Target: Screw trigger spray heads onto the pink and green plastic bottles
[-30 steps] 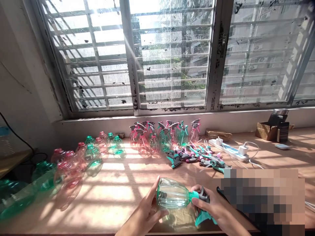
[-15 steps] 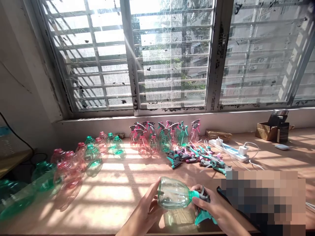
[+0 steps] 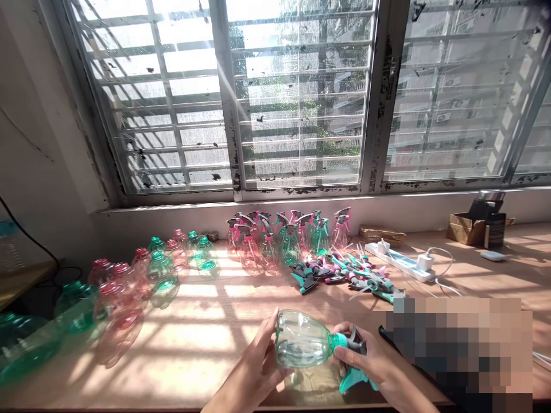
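A clear green spray bottle lies sideways between my hands, just above the near edge of the table. My left hand grips it around its base end, thumb up along the bottom rim. At the other end, my right hand is closed around the collar of the teal and grey spray head, which sits on the bottle's neck with its teal part hanging downward. Parts of the right fingers are hidden behind the spray head.
Several pink and green bottles without heads stand at the left. Bottles with spray heads line the back. Loose spray heads lie in a pile before a white power strip. A cardboard box stands back right; a blurred patch covers the front right.
Almost nothing differs. The bottle and both hands have shifted very slightly, and both hands keep their hold.
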The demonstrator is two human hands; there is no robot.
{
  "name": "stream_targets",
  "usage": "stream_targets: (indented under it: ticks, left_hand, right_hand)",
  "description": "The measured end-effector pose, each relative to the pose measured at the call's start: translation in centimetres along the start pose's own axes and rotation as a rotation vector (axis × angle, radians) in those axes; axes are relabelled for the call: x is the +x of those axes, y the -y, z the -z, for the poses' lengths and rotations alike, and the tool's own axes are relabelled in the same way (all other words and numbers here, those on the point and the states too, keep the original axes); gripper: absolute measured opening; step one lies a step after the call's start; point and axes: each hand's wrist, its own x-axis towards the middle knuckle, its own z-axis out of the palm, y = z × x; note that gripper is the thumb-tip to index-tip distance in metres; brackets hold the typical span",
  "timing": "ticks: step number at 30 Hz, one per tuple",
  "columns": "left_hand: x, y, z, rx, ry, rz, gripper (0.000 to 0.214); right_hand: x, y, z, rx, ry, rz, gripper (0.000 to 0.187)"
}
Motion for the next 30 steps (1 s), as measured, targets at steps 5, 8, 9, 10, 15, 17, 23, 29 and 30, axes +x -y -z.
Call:
stream_targets:
  ticks: [5, 8, 9, 10, 15, 17, 23, 29, 30]
  left_hand:
    - [0.0, -0.1, -0.1, -0.03, 0.024, 0.016, 0.086]
    - [0.1, 0.0, -0.3, -0.054, 0.005, 0.033, 0.106]
    - [0.2, 0.1, -0.3, -0.076, -0.007, 0.043, 0.109]
    - [0.2, 0.1, -0.3, -0.1, -0.014, 0.051, 0.109]
    - [0.3, 0.4, -0.3, -0.104, -0.032, 0.054, 0.099]
    - [0.3, 0.6, -0.2, -0.092, -0.042, 0.053, 0.099]
    - [0.1, 1.1, -0.2, -0.089, -0.058, 0.0, 0.082]
    - [0.0, 0.4, -0.1, -0.053, -0.041, 0.022, 0.11]
    - [0.0, 0.2, -0.1, -0.059, -0.034, 0.03, 0.109]
  right_hand:
    - [-0.1, 0.1, -0.2, 0.01, -0.011, -0.001, 0.047]
    - [-0.2, 0.0, -0.2, -0.025, 0.022, 0.012, 0.046]
    - [-0.2, 0.0, -0.2, -0.037, 0.035, 0.014, 0.045]
    - [-0.2, 0.0, -0.2, -0.044, 0.044, 0.014, 0.045]
    - [-0.1, 0.0, 0.0, -0.028, 0.022, 0.003, 0.046]
    - [-0.1, 0.1, 0.0, -0.004, 0.014, -0.006, 0.046]
    - [-0.1, 0.1, 0.1, 0.024, 0.021, 0.005, 0.043]
    - [0.0, -0.6, 0.3, 0.004, 0.049, 0.013, 0.046]
    - [0.0, -0.7, 0.3, -0.004, 0.056, 0.013, 0.046]
